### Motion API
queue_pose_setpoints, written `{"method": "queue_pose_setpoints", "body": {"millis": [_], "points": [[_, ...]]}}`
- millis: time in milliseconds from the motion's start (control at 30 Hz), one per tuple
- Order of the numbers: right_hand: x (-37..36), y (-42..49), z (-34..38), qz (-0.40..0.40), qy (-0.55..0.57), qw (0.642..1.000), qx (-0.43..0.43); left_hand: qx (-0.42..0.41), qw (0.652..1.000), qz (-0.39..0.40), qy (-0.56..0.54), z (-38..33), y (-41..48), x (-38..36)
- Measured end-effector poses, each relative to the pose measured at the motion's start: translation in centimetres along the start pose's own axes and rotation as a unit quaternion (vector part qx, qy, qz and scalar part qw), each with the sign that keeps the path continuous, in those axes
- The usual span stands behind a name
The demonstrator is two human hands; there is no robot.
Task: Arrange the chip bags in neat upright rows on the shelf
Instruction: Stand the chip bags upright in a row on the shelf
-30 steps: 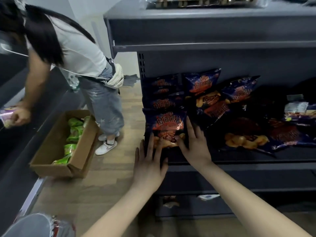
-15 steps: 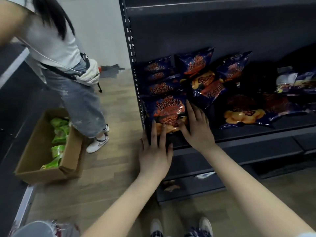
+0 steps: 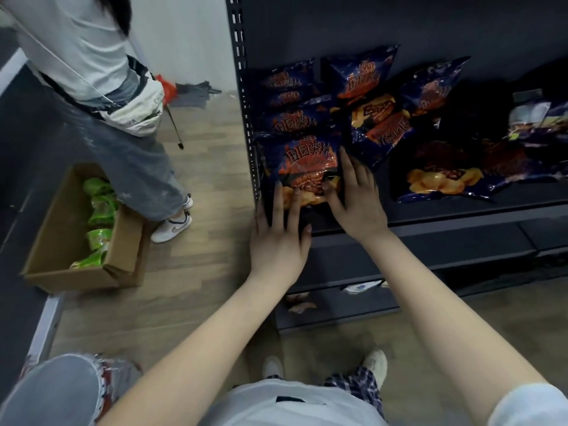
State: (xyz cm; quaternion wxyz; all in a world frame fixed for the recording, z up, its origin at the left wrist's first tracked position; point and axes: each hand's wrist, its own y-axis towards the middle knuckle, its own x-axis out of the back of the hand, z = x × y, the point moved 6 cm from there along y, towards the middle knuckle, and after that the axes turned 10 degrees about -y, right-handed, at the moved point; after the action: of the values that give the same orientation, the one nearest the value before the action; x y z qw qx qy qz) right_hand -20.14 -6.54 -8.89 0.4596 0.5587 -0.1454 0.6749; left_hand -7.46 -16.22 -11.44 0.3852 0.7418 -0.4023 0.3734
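Barely anything shifts since a moment ago: our left hand (image 3: pixel 278 241) and right hand (image 3: pixel 358 204) stay flat, fingers straight, pressing the front chip bag (image 3: pixel 307 167) at the shelf (image 3: pixel 461 217) edge. We'd nudge it square against the row (image 3: pixel 292 121) beyond our fingertips, then fix the toppled bags (image 3: pixel 439 176) right of our right hand.

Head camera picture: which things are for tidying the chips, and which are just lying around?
For the job:
front chip bag
left hand and right hand, pressing it
tumbled chip bags
shelf

Just lying about:
cardboard box
green packets inside it
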Motion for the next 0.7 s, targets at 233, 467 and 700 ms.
{"method": "queue_pose_setpoints", "body": {"millis": [233, 467, 700], "points": [[-0.6, -0.6, 0.4, 0.016, 0.029, 0.999, 0.022, -0.003, 1.0, 0.011, -0.004, 0.2, -0.7, 0.5], [1.0, -1.2, 0.8, 0.011, 0.111, 0.989, 0.098, 0.013, 0.998, -0.054, 0.007, -0.8, -0.6, 2.3], [6.6, 2.0, -2.4, -0.048, 0.115, 0.977, 0.171, -0.055, 0.986, -0.139, -0.069, -9.0, 2.7, 4.0]]}}
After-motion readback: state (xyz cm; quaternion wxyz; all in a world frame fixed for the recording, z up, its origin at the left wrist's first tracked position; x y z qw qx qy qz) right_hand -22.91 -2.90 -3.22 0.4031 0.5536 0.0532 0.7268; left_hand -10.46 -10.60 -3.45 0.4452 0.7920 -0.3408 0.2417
